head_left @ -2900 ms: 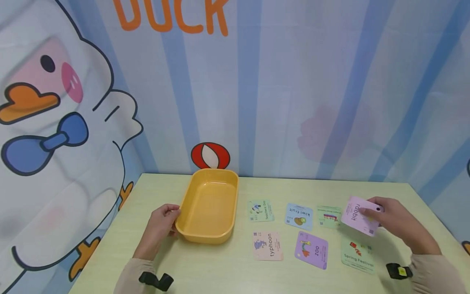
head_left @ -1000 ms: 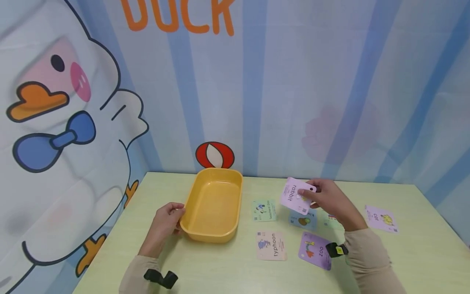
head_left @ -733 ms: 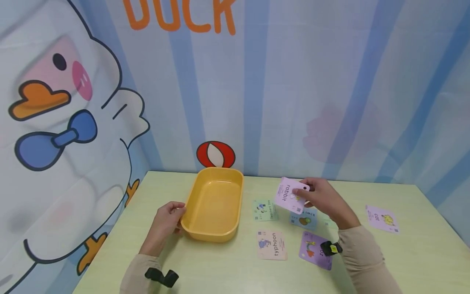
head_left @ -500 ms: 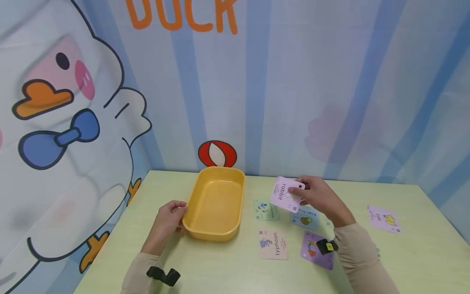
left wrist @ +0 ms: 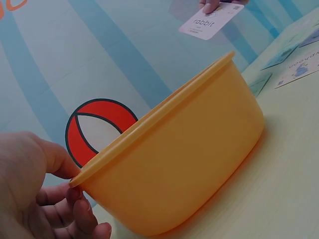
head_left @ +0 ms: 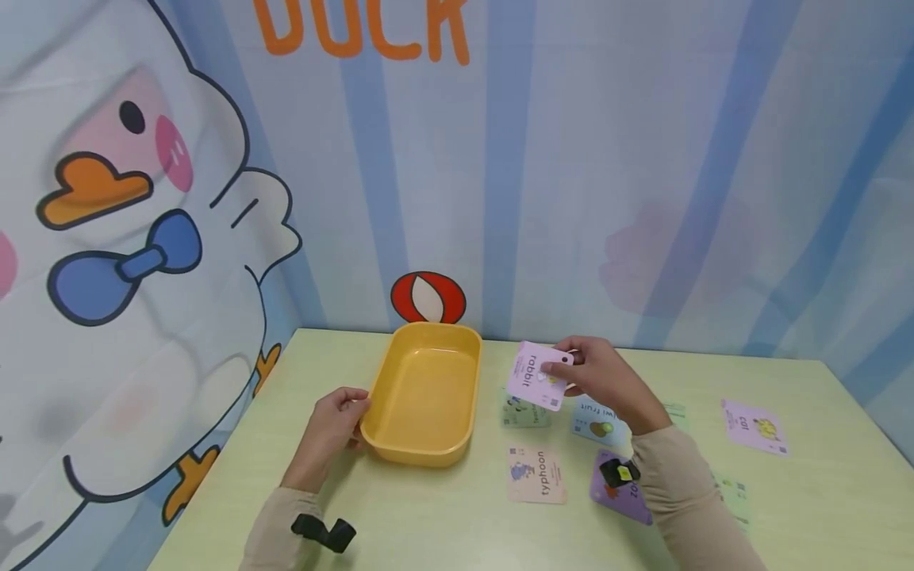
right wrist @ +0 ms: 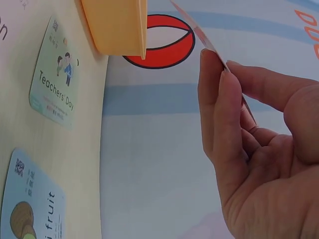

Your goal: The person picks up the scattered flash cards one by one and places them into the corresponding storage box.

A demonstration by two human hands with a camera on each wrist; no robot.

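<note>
My right hand (head_left: 600, 377) pinches a pink flash card (head_left: 531, 373) printed "rabbit" between thumb and fingers. The card is held in the air and overlaps the green Teachers' Day card (right wrist: 55, 74) in the head view. In the left wrist view the rabbit card hangs beyond the tray's far side. My left hand (head_left: 332, 432) pinches the rim of a yellow plastic tray (left wrist: 179, 159) at its left side, thumb on top and fingers below. The bare inside of the tray shows in the head view.
Right of the tray lie a typhoon card (head_left: 535, 476), a kiwi fruit card (head_left: 596, 420), a purple zoo card (head_left: 617, 496) partly under the right wrist, and a cat card (head_left: 755, 428). Green cards show behind the right arm. A duck-print curtain (head_left: 543, 174) stands behind the table.
My right hand has carried the rabbit card left from the table's right side towards the tray, uncovering the cat card. My left hand stays on the tray rim. The view shifts slightly.
</note>
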